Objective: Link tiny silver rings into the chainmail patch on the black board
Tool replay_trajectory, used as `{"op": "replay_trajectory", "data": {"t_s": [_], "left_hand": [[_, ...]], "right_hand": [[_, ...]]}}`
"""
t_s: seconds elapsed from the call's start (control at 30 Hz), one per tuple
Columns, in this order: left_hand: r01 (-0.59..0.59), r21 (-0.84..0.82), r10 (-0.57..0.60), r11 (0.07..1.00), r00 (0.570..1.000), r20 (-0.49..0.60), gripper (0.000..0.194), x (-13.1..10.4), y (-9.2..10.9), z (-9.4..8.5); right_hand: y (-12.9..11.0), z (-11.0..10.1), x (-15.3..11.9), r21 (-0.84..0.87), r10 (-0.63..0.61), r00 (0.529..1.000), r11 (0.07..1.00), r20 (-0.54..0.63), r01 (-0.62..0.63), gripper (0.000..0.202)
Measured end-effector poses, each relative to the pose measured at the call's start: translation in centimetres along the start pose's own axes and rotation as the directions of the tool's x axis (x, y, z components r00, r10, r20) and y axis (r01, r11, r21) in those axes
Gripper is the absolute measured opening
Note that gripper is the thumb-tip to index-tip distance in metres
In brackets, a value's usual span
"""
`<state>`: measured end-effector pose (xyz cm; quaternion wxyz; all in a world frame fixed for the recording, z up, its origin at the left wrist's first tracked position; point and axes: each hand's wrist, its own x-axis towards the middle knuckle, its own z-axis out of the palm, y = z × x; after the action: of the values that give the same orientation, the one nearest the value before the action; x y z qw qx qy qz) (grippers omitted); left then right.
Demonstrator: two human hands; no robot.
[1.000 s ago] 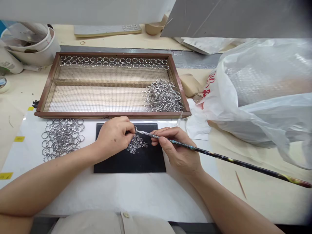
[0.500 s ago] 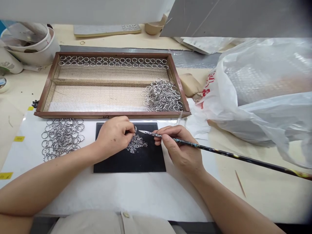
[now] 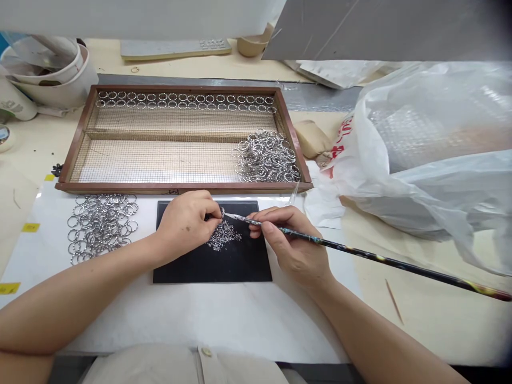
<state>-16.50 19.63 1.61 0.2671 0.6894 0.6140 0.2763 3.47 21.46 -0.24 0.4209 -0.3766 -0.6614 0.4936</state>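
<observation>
My left hand [image 3: 191,220] is closed in a pinch on a small silver ring [image 3: 222,212], mostly hidden by the fingers. Held like a pen in my right hand [image 3: 296,240] is a long, thin dark stick [image 3: 360,253] with a pale pointed tip. That tip meets the ring at my left fingertips. Both hands are over a black rectangular mat [image 3: 240,269], where a heap of tiny shiny stones [image 3: 224,235] lies just below the fingers. To the left, a pile of silver rings [image 3: 102,226] spreads over white paper.
Behind the mat stands a wooden-framed mesh tray [image 3: 180,187], with rows of rings at its back and a ring heap [image 3: 268,157] at its right. A plastic bag [image 3: 420,181] bulges on the right. White tubs [image 3: 68,90] stand at the left; a thin brown stick [image 3: 394,301] lies right.
My right hand has shifted slightly left, bringing the stick's tip up to the ring. My left hand keeps its place with the ring.
</observation>
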Motion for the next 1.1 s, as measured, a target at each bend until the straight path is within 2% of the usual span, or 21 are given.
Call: {"op": "replay_trajectory", "data": {"t_s": [0.87,1.1], "left_hand": [[-0.005,0.007,0.005,1.0,1.0,-0.001,0.013,-0.11,-0.1,0.0],[-0.005,-0.028,0.005,1.0,1.0,-0.015,0.013,-0.19,-0.09,-0.06]], "right_hand": [[0.01,0.02,0.09,-0.023,-0.017,1.0,1.0,0.005,0.018,0.005],[0.25,-0.19,0.16,-0.004,0.002,0.999,1.0,-0.054,-0.003,0.007]]}}
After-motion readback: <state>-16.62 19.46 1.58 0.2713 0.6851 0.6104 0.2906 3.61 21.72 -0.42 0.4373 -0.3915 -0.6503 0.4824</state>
